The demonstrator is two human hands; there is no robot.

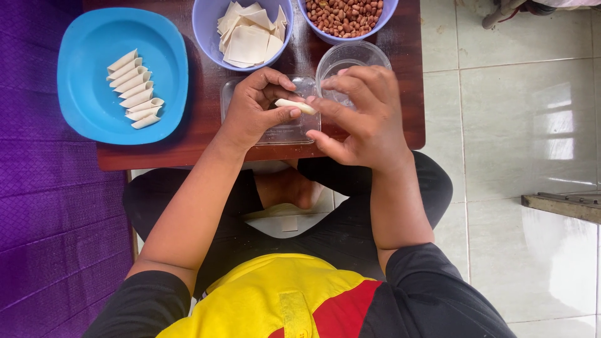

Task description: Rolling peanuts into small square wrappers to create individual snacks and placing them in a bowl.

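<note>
Head view, looking straight down: both hands meet over the middle of the small dark wooden bench [400, 94], and between them sits one pale rolled wrapper [297, 106]. Its long axis runs left to right with a slight tilt, the left end a little farther from the body than the right. The left hand [253, 106] is closed on the roll's left end, thumb on the near side and forefinger curled over the far side. The right hand [363, 112] comes in from the right, its fingertips [313, 100] pinched on the right end, so the roll bridges the two hands and each is equally close to it. It is held just above a clear rectangular tray [294, 133]; whether it touches the tray cannot be told.

Just right of the hands and slightly farther stands a clear round cup [350, 55]. Farther off are a lilac bowl of flat square wrappers [210, 34] and a lilac bowl of peanuts [388, 12]. On the left, a blue plate [87, 37] carries a column of finished rolls [134, 89], well apart from the hands.
</note>
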